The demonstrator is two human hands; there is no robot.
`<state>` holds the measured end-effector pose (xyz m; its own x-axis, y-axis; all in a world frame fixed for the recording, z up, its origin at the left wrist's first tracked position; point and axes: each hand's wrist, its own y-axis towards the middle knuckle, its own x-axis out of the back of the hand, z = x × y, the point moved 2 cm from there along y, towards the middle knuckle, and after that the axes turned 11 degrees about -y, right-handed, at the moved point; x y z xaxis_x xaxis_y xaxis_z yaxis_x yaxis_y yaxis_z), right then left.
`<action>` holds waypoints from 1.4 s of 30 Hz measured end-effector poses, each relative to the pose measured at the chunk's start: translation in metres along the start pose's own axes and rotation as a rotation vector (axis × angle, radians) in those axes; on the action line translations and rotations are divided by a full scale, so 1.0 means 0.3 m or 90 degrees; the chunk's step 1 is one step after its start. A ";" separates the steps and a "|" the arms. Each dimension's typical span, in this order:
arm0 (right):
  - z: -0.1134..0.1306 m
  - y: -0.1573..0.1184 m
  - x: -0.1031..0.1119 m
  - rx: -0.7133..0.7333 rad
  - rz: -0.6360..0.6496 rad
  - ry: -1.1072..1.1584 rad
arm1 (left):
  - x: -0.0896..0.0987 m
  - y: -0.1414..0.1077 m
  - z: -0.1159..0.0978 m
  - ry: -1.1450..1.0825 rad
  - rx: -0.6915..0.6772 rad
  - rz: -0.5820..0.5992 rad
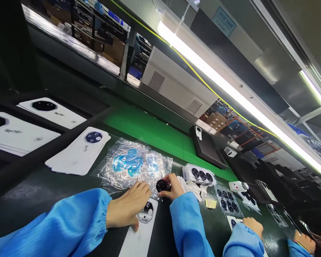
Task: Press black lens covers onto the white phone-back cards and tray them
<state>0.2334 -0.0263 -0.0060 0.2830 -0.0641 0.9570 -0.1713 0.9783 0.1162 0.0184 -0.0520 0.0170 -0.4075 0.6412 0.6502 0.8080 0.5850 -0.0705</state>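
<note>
The left sleeve (72, 221) is nearest, running to a left hand (128, 208) laid flat, fingers stretched and close together, thumb spread, on the white panel (137, 239) beneath it. The right hand (172, 186) pinches a black disc (161, 185) between thumb and fingers, just beyond the panel's end. Past the left hand lie clear bags (160, 166); right of the right hand, a yellow note (210, 203).

Narrow gap of bench (163, 228) between white panel (138, 240) and right sleeve (188, 225); obstacles beyond: right grip (174, 188), plastic bags (163, 162).
</note>
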 end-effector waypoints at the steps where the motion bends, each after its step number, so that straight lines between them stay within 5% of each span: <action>1: 0.000 0.001 -0.002 -0.004 -0.005 -0.001 | -0.001 0.002 -0.002 0.002 -0.008 -0.002; 11: 0.035 -0.101 -0.045 0.001 -0.113 0.000 | 0.003 -0.029 -0.011 -0.097 -0.021 -0.006; 22: 0.068 -0.130 -0.009 0.043 -0.218 0.067 | -0.025 -0.092 0.062 -0.650 0.056 0.119; 27: 0.075 -0.066 0.043 0.021 -0.264 0.133 | 0.020 -0.048 0.130 -0.875 0.061 -0.031; 34: 0.093 0.004 -0.022 -0.042 -0.312 0.265 | 0.135 -0.026 0.152 -0.829 0.110 -0.122; 42: 0.083 0.002 -0.090 -0.067 -0.296 0.290 | 0.111 -0.011 0.205 -0.808 0.137 -0.181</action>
<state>0.2022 -0.0288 -0.0253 0.6801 -0.4175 0.6026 0.1517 0.8844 0.4415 -0.0240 -0.0022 -0.0076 -0.7594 0.4313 -0.4872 0.5926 0.7675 -0.2443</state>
